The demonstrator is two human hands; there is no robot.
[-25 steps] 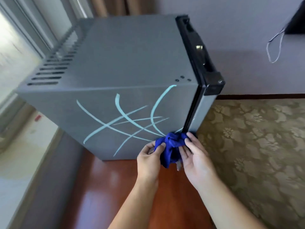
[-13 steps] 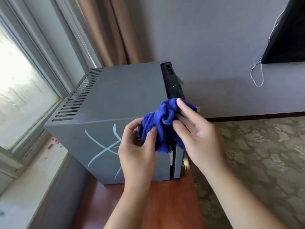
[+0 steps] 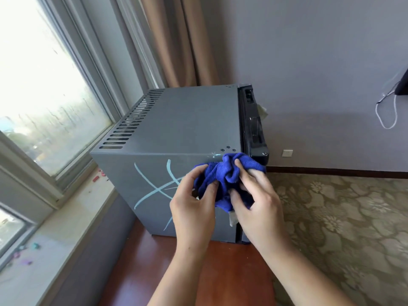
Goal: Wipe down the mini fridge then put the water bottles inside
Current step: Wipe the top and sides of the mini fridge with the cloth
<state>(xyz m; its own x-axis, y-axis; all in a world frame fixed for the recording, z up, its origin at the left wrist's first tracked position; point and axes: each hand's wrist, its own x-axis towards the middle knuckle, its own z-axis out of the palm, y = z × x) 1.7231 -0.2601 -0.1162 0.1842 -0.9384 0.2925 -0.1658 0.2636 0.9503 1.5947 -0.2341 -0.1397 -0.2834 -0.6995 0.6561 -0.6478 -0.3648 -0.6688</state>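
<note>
No brand name or readable writing can be seen on the mini fridge (image 3: 176,129); its near side wall carries only pale blue curved strokes (image 3: 154,188) that cross each other, and three small dark dots sit on its top close to the door edge. A white tag (image 3: 233,218) hangs under the cloth, but any text on it is too small to read. The fridge stands on a red-brown wooden surface (image 3: 220,272), with its black door (image 3: 254,124) on the right side and the vent slots on the left side toward the window (image 3: 44,85). Both hands are in front of the fridge's near side wall, near its upper right corner, and they hold together a crumpled blue cloth (image 3: 225,173). The left hand (image 3: 192,208) is curled, with its thumb and fingers pinching the left part of the cloth. The right hand (image 3: 256,204) is also bent, its fingers pressed into the folds from the right. The cloth's upper edge is touching the fridge's top corner, just beside the door. To the right of the fridge lies a patterned carpet (image 3: 342,217). Water bottles are not in view.
</note>
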